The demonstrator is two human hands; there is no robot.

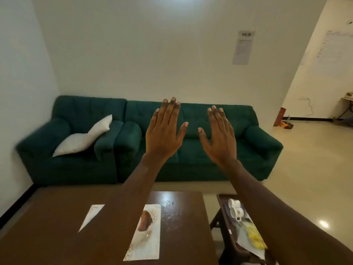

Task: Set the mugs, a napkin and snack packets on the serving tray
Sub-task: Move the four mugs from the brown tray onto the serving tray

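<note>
Left hand (164, 134): held up before the green sofa (80, 165); fingers straight, released, nothing held.
Right hand (219, 138): the same, nothing held.
Dark wooden serving tray (222, 202): near right, beside the brown wooden table (47, 226); white ceramic mugs (236, 209) and a yellow snack packet (255, 239) are seen on it.
White triangular folded napkin (91, 216): on the table, near left, well apart from the tray.
Long white printed strip (147, 232): table centre; packet or mat cannot be told.
Step judged: napkin to be pinched at one edge, carried folded, and laid on bare tray beside the mugs.
</note>
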